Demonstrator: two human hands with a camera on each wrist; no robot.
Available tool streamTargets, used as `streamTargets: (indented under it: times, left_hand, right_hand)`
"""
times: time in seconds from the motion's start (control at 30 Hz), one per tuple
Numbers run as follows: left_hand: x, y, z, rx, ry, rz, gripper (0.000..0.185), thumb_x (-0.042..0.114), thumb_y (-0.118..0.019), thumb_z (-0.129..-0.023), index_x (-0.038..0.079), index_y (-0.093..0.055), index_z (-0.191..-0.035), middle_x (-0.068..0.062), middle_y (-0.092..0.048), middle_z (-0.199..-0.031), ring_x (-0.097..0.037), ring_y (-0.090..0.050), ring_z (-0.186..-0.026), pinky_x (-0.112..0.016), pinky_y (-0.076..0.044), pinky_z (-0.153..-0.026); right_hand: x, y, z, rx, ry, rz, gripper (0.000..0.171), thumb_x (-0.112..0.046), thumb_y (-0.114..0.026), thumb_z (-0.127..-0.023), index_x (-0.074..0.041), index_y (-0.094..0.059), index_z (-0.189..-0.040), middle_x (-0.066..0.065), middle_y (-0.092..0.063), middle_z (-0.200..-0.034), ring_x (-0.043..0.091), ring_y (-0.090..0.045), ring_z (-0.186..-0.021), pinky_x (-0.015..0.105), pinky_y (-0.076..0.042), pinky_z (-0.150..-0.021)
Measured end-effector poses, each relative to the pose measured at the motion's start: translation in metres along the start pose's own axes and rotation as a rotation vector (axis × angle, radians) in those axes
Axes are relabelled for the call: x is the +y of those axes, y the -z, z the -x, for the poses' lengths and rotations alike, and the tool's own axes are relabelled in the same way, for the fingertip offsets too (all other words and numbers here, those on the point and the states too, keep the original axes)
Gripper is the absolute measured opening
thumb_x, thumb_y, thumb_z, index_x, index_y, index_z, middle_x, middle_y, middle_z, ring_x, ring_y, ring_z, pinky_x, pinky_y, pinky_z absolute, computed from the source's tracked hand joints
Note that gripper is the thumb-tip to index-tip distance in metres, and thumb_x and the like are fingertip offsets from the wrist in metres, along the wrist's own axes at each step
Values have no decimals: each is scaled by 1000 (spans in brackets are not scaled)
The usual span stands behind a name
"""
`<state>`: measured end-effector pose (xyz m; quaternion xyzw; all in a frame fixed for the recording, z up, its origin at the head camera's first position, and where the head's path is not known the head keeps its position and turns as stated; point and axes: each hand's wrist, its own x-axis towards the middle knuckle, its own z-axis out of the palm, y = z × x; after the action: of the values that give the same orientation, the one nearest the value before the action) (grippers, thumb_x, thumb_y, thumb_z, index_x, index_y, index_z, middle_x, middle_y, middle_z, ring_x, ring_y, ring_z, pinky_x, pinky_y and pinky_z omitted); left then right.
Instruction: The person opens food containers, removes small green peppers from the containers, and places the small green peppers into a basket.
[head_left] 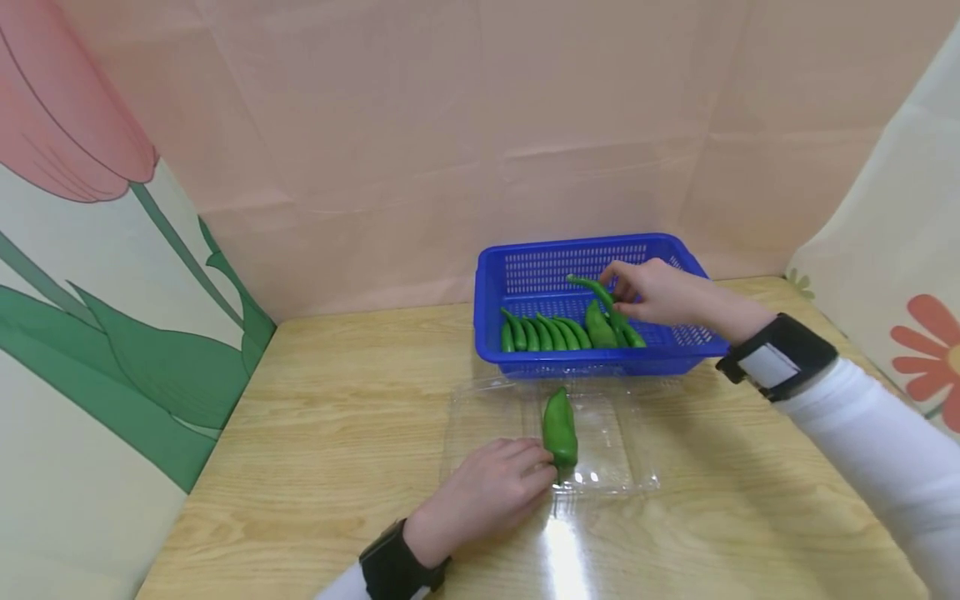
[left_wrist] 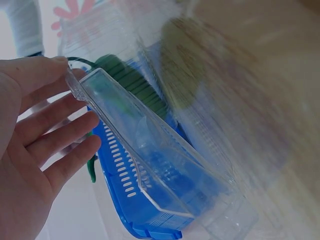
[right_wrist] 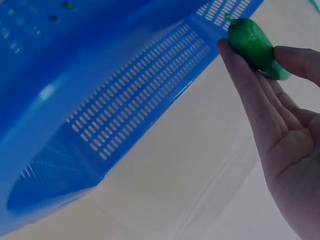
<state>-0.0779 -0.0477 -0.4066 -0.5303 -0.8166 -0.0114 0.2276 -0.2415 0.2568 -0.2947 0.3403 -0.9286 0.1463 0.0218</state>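
Observation:
My right hand point(head_left: 656, 292) is over the right part of a blue basket point(head_left: 570, 365), pinching a long green pepper point(head_left: 597, 289) between thumb and fingers. The right wrist view shows that pepper point(right_wrist: 252, 44) end-on beside the basket's slotted wall. My left hand point(head_left: 491, 483) pinches the near edge of a clear plastic clamshell box point(head_left: 480, 425) lying open in front of the basket. In the left wrist view, thumb and forefinger hold its rim point(left_wrist: 75, 87) while the other fingers spread out. Inside the box lies one wide green pepper point(head_left: 560, 429).
Several slim green peppers point(head_left: 543, 333) lie in a row in the basket, with a wider one point(head_left: 598, 327) beside them. The wooden table point(head_left: 322, 433) meets a pink backdrop point(head_left: 375, 167) at the back. Flower-printed sheets point(head_left: 870, 275) stand at both sides.

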Motion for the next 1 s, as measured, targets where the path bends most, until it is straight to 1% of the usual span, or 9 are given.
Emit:
streamTargets:
  times: [0.17,0.3,0.5,0.7,0.77,0.87,1.0]
  left_hand:
    - [-1,0,0,12,-2,-4,19,27,-57,-93,20,-68,-107,2,-67,-114,-13,-61,-111,-25,-50,-95]
    - [-1,0,1,14,4,6,19,27,-57,-93,20,-68,-106,2,-67,-114,-13,-60,-111,-25,-50,-95]
    - [0,1,1,15,3,-1,19,28,-60,-92,20,-68,-106,3,-66,-113,-13,-61,-110,-24,-51,-94]
    - [0,2,1,15,7,-6,19,28,-58,-92,19,-68,-106,3,-67,-113,-13,-61,-109,-24,-51,-94]
    - [1,2,1,19,6,-5,19,28,-58,-93,19,-69,-106,3,-67,-113,-12,-61,-109,-24,-51,-94]
    - [1,2,0,24,10,2,18,27,-57,-93,19,-69,-105,3,-67,-112,-12,-61,-109,-24,-51,-94]
    - [1,2,-1,24,4,-5,18,27,-57,-93,19,-68,-105,3,-67,-112,-12,-61,-109,-24,-51,-94]
  right_hand:
    - [3,3,-12,-1,-47,-6,30,-4,-65,-83,-1,-55,-112,13,-71,-89,24,-69,-79,39,-59,-69]
    - [8,4,-23,-11,-83,17,32,-6,-66,-84,-1,-56,-113,11,-71,-87,23,-68,-77,39,-59,-67]
    - [17,3,-37,-80,-191,10,34,-9,-63,-86,0,-54,-118,10,-71,-89,21,-67,-78,40,-57,-69]
    - [24,2,-49,-152,-287,38,42,-12,-63,-84,3,-54,-122,16,-68,-99,27,-65,-87,44,-55,-73]
    - [28,1,-52,-189,-313,48,46,-11,-63,-82,4,-52,-124,17,-66,-100,26,-63,-86,42,-54,-73]
    - [37,-2,-55,-247,-352,53,50,-9,-62,-79,7,-50,-125,16,-65,-97,23,-60,-80,36,-53,-69]
    - [45,-4,-56,-336,-417,-6,54,-4,-60,-77,11,-45,-127,17,-63,-92,21,-60,-71,29,-53,-60]
